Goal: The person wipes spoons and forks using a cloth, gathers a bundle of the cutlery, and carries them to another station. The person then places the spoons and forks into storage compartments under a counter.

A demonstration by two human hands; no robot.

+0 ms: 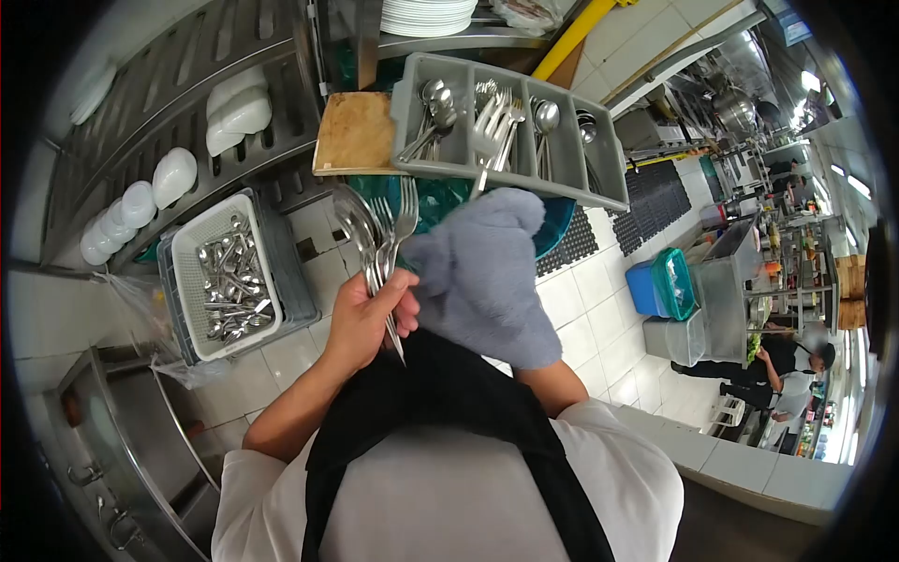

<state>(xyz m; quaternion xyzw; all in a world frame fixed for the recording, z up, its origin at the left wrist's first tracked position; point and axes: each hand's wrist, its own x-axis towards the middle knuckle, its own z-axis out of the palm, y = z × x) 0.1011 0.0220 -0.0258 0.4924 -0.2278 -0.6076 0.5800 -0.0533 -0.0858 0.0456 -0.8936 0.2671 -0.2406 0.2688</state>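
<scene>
My left hand (368, 314) is closed around a bunch of forks and spoons (379, 229), their heads pointing up. A grey cloth (492, 272) covers my right hand, so its fingers are hidden. By the top of the cloth, a fork (485, 150) stands out over the front edge of the grey cutlery tray (456, 171). Inside the tray's compartments are spoons (438, 108), forks (510, 117) and more spoons (546, 117). At the left, a white basket (192, 328) holds a pile of mixed cutlery (229, 281).
A wooden board (354, 133) lies left of the tray. White bowls (239, 117) sit on a slotted metal rack (169, 75), and plates (426, 17) are stacked above. A blue bin (644, 287) stands to the right. Farther right is a person in dark clothes (749, 373).
</scene>
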